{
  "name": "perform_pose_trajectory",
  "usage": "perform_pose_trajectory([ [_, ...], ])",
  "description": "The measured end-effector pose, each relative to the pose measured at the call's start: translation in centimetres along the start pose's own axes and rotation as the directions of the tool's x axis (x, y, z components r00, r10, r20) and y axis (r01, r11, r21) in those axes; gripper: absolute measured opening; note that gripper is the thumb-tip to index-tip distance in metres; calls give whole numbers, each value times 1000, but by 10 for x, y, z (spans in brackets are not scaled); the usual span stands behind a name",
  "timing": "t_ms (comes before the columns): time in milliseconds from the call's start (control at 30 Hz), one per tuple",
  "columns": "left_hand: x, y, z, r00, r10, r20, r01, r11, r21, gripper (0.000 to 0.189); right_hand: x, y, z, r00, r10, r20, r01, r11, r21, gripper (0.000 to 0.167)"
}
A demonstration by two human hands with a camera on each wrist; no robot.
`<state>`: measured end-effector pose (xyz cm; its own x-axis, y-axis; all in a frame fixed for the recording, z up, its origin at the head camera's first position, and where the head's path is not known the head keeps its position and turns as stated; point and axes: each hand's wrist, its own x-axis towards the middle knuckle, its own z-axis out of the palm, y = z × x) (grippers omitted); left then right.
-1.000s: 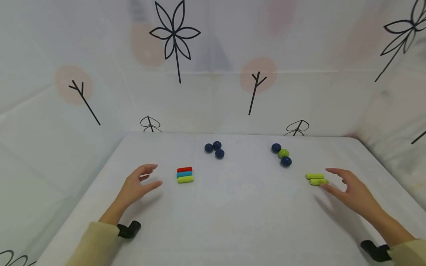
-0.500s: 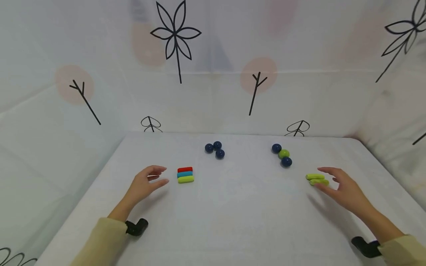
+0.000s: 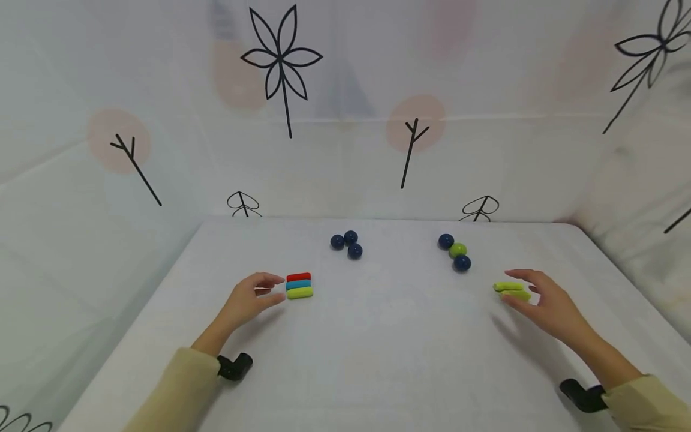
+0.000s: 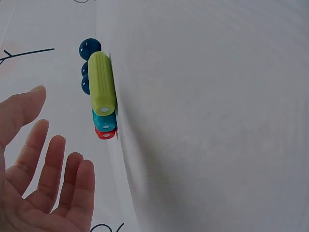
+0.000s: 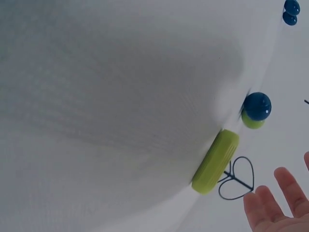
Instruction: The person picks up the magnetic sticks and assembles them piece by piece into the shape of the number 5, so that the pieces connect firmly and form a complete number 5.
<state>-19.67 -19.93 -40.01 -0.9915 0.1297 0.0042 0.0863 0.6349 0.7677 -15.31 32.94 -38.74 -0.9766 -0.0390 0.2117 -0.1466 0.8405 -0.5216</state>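
My left hand [image 3: 245, 303] hovers with parted fingers just left of a row of three short ridged rods: red [image 3: 299, 277], blue [image 3: 298, 285] and yellow-green [image 3: 300, 293]. In the left wrist view these fingers stand apart from the yellow-green rod [image 4: 102, 84], holding nothing. At the right, two yellow-green rods lie side by side, the far rod [image 3: 508, 287] and the near rod [image 3: 520, 295]. Thumb and fingers of my right hand [image 3: 556, 312] are spread around their right side; the thumb partly covers the near rod. Whether it touches is unclear, but nothing is gripped.
Three dark blue balls [image 3: 354, 251] sit clustered toward the back middle of the white table [image 3: 388, 348]. Back right, a green ball [image 3: 457, 249] lies between two dark blue balls [image 3: 462, 263]. A patterned cloth [image 3: 345, 162] hangs behind and at the sides.
My left hand has moved right, up to the three-rod row. The right hand has moved left over the two yellow-green rods. The rods and balls have stayed in place.
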Motion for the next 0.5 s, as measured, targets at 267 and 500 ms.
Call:
perform_pose_trajectory([
  [267,6,4,8,999,-18,26,18,1000,4,32,12,41,20,999,-47,-19,47,999,3,56],
  [500,12,4,14,999,3,51,-3,1000,0,29,21,66,37,999,-48,-25,49,999,6,59],
])
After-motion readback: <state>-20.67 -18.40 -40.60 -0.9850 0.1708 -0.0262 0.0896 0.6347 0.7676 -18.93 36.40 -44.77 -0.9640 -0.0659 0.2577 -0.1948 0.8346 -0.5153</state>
